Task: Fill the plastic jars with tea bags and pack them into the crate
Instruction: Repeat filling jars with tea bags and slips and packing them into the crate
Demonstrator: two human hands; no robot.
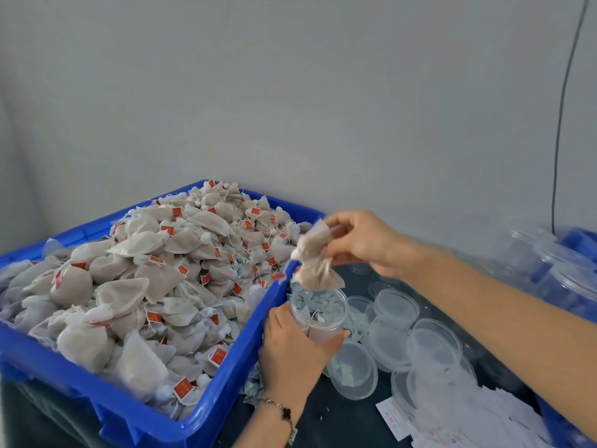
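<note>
Head view, your right hand: your right hand (365,244) is up above the jar, fingers (336,234) pinching a small bunch of tea bags (315,261), and the lowest bag hangs just over the open mouth.

Head view, your left hand: your left hand (297,344) is wrapped round the clear plastic jar (319,313), fingers curled on its wall, holding it upright just beside the corner of the blue crate (226,379).

Jar so far: a few bags and what look like pale paper bits sit inside; I'd call it partly filled, with clear room left at the top.

Supply: that blue crate is heaped high with tea bags, red tags showing all over the heap (145,286). Plenty left to draw from.

Lids: a cluster of clear lids (397,331) lies on the desk right of the jar, some overlapping. This jar is not yet capped.

More jars: empty clear jars (555,266) are stacked on the far right, blurred, so many rounds look to remain.

Packing: you show me no filled, capped jar anywhere, so packing seems not yet begun; a blue edge (581,240) on the far right could be another crate, I cannot tell.

Desk: dark top (349,418), with white paper slips (478,415) scattered at the near right.

Room: plain grey wall (290,92) close behind, a thin black cable (562,108) running down it on the right.
</note>
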